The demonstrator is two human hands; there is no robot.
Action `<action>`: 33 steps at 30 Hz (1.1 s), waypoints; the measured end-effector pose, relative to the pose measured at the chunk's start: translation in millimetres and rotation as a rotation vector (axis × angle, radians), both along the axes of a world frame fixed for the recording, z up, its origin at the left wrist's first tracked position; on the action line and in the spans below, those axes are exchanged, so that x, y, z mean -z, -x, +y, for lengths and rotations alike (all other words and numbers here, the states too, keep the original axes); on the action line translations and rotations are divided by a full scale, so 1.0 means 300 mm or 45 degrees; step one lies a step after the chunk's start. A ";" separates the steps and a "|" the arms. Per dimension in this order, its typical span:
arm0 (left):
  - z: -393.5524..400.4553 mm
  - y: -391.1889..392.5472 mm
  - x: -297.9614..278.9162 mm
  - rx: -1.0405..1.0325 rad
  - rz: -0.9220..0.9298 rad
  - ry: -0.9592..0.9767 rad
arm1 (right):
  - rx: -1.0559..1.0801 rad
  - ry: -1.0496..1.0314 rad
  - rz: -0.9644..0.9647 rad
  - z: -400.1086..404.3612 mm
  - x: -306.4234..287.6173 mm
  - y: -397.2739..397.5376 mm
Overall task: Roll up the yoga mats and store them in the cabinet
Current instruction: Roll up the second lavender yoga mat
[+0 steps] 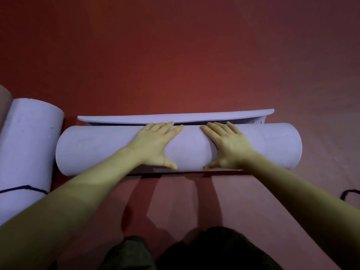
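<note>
A red floor (175,55) fills the view, dim toward the edges and brighter at the centre, with no wall or furniture in sight. Across it lies a pale lilac yoga mat (97,149), wound into a thick roll that runs left to right in front of the kneeling person; its last free edge (175,116) curls up just beyond the roll. No brand, label or lettering can be read on the mat's finely textured surface. To the left, just beside the roll's end, lies a second rolled lilac mat (29,143), pointing away from the camera and bound near its close end by a dark cord (25,187). Both bare forearms reach forward from the lower corners. The left hand (153,143) and the right hand (226,145) lie flat on top of the roll near its middle, fingers spread and pointing forward, thumbs low on its near side, palms pressing rather than gripping. Another dark cord (350,193) loops on the floor at the right edge. Dark trousers (194,250) show at the bottom.
</note>
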State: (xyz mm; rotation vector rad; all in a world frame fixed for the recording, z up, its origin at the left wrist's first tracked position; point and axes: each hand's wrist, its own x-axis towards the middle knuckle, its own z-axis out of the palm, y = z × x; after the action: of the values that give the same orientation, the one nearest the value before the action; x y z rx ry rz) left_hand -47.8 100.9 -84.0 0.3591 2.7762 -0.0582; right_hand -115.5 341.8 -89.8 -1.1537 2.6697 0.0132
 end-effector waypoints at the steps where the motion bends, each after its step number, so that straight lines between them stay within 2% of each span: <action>1: -0.015 0.011 -0.002 -0.019 -0.006 -0.048 | 0.003 -0.024 -0.001 -0.001 0.000 0.013; 4: -0.057 0.045 0.002 -0.092 0.040 -0.116 | 0.027 0.086 0.145 0.014 0.021 0.029; 8: -0.077 0.105 0.006 -0.232 0.229 -0.064 | 0.075 0.271 0.431 0.000 0.055 0.016; 10: -0.051 0.134 0.027 -0.223 0.437 -0.106 | 0.049 0.291 0.464 -0.021 0.071 0.006; 12: -0.032 0.161 0.045 -0.191 0.615 -0.133 | 0.095 0.280 0.379 -0.035 0.082 0.018; 14: -0.017 0.175 0.051 -0.173 0.520 -0.168 | 0.107 0.231 0.341 -0.043 0.093 0.064; 16: -0.018 0.193 0.044 -0.141 0.203 -0.023 | 0.083 0.121 0.332 -0.056 0.093 0.116; 17: -0.019 0.207 0.037 -0.132 0.142 0.083 | 0.075 0.068 0.326 -0.064 0.093 0.139; 19: -0.008 0.246 0.040 -0.130 0.123 0.208 | 0.081 -0.032 0.329 -0.083 0.100 0.180; 23: -0.008 0.319 0.042 -0.142 0.110 0.239 | 0.137 -0.182 0.292 -0.135 0.069 0.265; 30: -0.024 0.364 0.034 -0.138 0.097 0.198 | 0.096 -0.237 0.247 -0.165 0.036 0.315; 33: -0.027 0.359 0.034 -0.114 0.129 0.193 | 0.073 -0.202 0.304 -0.157 0.043 0.316</action>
State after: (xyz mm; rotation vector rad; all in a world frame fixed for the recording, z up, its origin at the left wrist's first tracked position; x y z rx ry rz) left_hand -155.3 92.9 -94.2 0.1980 2.8607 -0.2701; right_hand -210.3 294.5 -102.5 -1.0863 2.8430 0.3681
